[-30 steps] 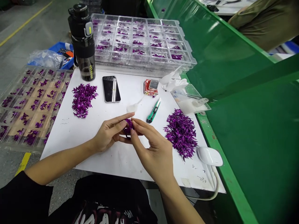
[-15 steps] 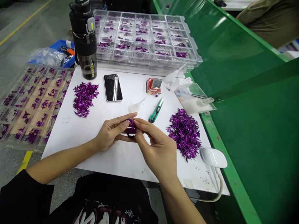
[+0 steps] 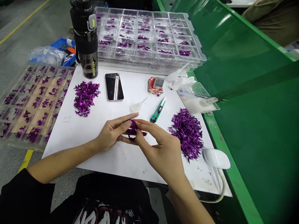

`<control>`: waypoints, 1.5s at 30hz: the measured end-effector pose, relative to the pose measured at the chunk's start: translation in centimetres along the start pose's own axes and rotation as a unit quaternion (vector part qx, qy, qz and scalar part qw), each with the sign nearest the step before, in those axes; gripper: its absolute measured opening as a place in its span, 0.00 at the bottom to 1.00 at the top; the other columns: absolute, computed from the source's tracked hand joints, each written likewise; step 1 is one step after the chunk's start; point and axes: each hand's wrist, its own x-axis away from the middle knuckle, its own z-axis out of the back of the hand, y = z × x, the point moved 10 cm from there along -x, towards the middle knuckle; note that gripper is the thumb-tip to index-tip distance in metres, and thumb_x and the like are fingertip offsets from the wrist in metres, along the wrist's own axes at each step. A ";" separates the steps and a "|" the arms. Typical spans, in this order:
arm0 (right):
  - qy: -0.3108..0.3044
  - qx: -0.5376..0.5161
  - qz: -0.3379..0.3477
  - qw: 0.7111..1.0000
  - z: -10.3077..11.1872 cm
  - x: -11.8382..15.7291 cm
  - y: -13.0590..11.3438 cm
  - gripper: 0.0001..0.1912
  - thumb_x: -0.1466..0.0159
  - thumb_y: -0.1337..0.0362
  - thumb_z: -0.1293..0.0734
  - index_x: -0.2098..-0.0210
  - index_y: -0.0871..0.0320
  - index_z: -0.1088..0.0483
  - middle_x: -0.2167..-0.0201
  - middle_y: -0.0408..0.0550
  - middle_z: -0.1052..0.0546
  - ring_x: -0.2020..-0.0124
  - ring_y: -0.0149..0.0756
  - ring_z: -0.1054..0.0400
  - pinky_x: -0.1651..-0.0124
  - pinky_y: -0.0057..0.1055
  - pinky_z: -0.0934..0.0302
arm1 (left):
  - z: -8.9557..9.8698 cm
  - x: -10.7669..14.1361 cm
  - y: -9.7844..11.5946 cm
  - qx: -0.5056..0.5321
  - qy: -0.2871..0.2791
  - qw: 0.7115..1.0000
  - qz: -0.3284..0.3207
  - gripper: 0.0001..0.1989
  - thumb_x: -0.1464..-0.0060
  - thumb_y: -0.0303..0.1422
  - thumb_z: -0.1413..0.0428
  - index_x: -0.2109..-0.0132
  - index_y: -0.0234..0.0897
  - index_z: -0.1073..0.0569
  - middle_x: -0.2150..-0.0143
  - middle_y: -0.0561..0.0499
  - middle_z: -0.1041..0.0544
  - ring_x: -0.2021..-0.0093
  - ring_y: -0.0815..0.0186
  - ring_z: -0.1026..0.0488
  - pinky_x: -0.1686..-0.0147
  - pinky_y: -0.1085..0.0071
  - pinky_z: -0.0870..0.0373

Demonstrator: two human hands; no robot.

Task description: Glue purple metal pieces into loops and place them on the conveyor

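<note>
Between my fingertips, above the middle of the white board (image 3: 112, 161), is a small shiny purple piece (image 3: 132, 127) with a dark curved edge. My left hand (image 3: 115, 130) grips it from the left, thumb bent over it. From the right, my right hand (image 3: 161, 143) pinches its edge with thumb and index finger. Fingers partly hide the piece. A heap of pointed purple pieces (image 3: 187, 133) lies right of my right hand, and a smaller purple heap (image 3: 86, 98) lies at the board's left. The green cutter knife (image 3: 158, 109) rests just beyond my right fingers.
Behind are a black bottle (image 3: 87, 43), a phone (image 3: 114, 87), a red packet (image 3: 155, 85) and a clear compartment tray (image 3: 149, 34). Another tray (image 3: 35, 102) stands left. A white rounded device (image 3: 216, 158) sits right, by the green metal side (image 3: 257, 124).
The view has shifted slightly, moving the board's objects a little. Both hands still hold the purple piece, which is turned slightly, and more of my right fingers shows behind it.
</note>
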 end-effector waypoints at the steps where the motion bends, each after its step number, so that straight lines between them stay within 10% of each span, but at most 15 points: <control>1: -0.004 0.004 0.000 1.000 -0.1 0.1 0.0 0.09 0.31 0.65 0.31 0.54 0.54 0.19 0.50 0.50 0.16 0.54 0.43 0.18 0.56 0.37 0.19 | 0.0 0.0 -0.1 -0.006 0.000 1.000 0.005 0.26 0.38 0.44 0.34 0.36 0.43 0.22 0.47 0.42 0.16 0.50 0.50 0.16 0.54 0.53 0.14; 11: -0.020 0.030 0.039 0.999 -0.4 1.9 0.9 0.19 0.32 0.65 0.29 0.42 0.52 0.25 0.43 0.54 0.20 0.49 0.45 0.20 0.47 0.42 0.21 | -2.0 0.6 -0.6 -0.187 -0.101 0.976 -0.057 0.33 0.33 0.37 0.40 0.25 0.48 0.36 0.37 0.41 0.24 0.41 0.54 0.23 0.39 0.55 0.23; 17: -0.099 -0.082 -0.049 0.990 0.0 4.2 2.4 0.28 0.32 0.59 0.26 0.34 0.48 0.29 0.35 0.52 0.25 0.40 0.47 0.25 0.40 0.45 0.24 | -1.7 1.0 1.2 -0.417 -0.030 0.900 -0.125 0.26 0.40 0.40 0.35 0.36 0.45 0.22 0.52 0.43 0.17 0.62 0.61 0.23 0.59 0.65 0.22; 24: 0.002 -0.180 -0.152 0.972 2.1 6.5 3.5 0.16 0.30 0.58 0.28 0.44 0.50 0.21 0.54 0.50 0.16 0.55 0.41 0.18 0.48 0.40 0.20 | -4.0 3.0 1.2 -0.575 -0.007 0.803 -0.159 0.33 0.37 0.41 0.41 0.28 0.34 0.32 0.56 0.40 0.13 0.63 0.54 0.19 0.56 0.59 0.23; 29: 0.004 -0.149 -0.183 0.972 2.6 8.6 2.5 0.12 0.31 0.59 0.27 0.49 0.50 0.18 0.58 0.48 0.15 0.62 0.42 0.17 0.55 0.38 0.18 | -3.8 6.2 -1.1 -0.418 0.050 0.905 -0.064 0.37 0.41 0.37 0.38 0.27 0.38 0.34 0.50 0.42 0.15 0.59 0.57 0.18 0.54 0.63 0.22; 34: -0.069 -0.101 -0.160 0.979 1.9 11.6 0.6 0.09 0.31 0.61 0.28 0.52 0.48 0.18 0.61 0.44 0.15 0.65 0.40 0.19 0.62 0.33 0.20 | -2.3 11.8 -8.5 -0.177 0.136 0.963 0.154 0.29 0.50 0.31 0.32 0.40 0.49 0.22 0.59 0.52 0.18 0.63 0.61 0.22 0.60 0.67 0.25; 40: -0.197 -0.073 -0.139 0.968 -0.1 13.4 0.9 0.06 0.28 0.61 0.30 0.55 0.49 0.19 0.66 0.44 0.17 0.69 0.38 0.21 0.69 0.31 0.25 | -3.4 15.1 -16.1 0.069 0.183 0.929 0.315 0.14 0.61 0.25 0.32 0.66 0.44 0.24 0.78 0.59 0.30 0.82 0.71 0.37 0.81 0.72 0.44; 45: -0.097 0.005 -0.132 0.987 -0.3 10.6 1.8 0.14 0.23 0.58 0.37 0.58 0.53 0.21 0.65 0.47 0.18 0.68 0.37 0.24 0.63 0.34 0.28 | -3.6 12.7 -16.4 0.114 0.174 0.935 0.287 0.10 0.62 0.25 0.38 0.77 0.40 0.33 0.85 0.62 0.42 0.87 0.76 0.49 0.84 0.72 0.56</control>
